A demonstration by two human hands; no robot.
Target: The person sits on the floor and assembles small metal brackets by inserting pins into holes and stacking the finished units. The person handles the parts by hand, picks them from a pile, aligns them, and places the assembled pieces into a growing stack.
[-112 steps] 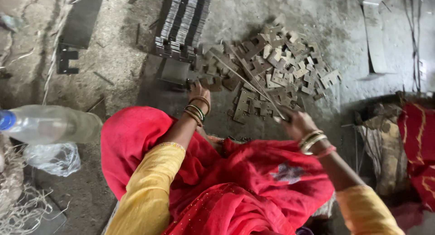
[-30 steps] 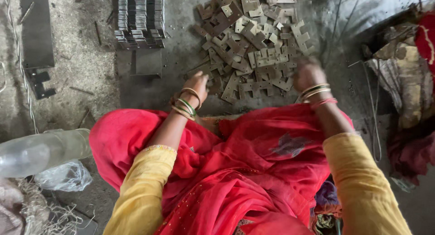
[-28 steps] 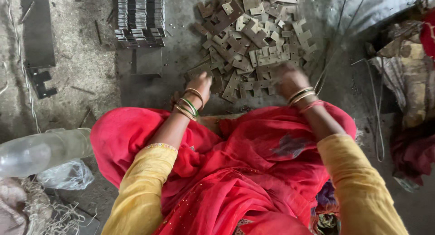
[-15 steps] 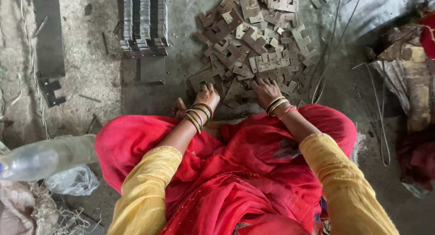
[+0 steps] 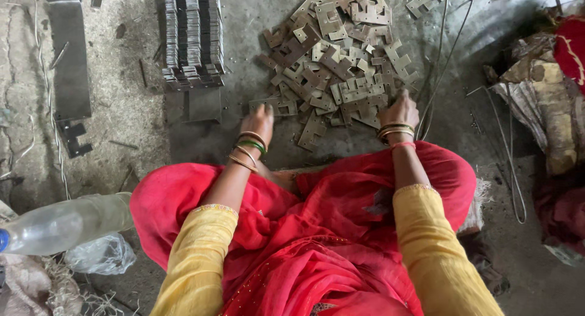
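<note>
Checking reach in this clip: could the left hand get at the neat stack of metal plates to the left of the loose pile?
Probably yes: the left hand rests by the loose pile, and only bare floor lies between it and the stacked plates.

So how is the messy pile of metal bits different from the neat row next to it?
The loose pile of metal pieces lies flat and jumbled, pointing every way; the stacked row stands on edge, packed tight in straight lines. The pile spreads wide and ragged; the row forms a tidy block. The left hand and right hand both rest at the pile's near edge, and neither touches the row. Both are grey metal on the same concrete floor.
</note>
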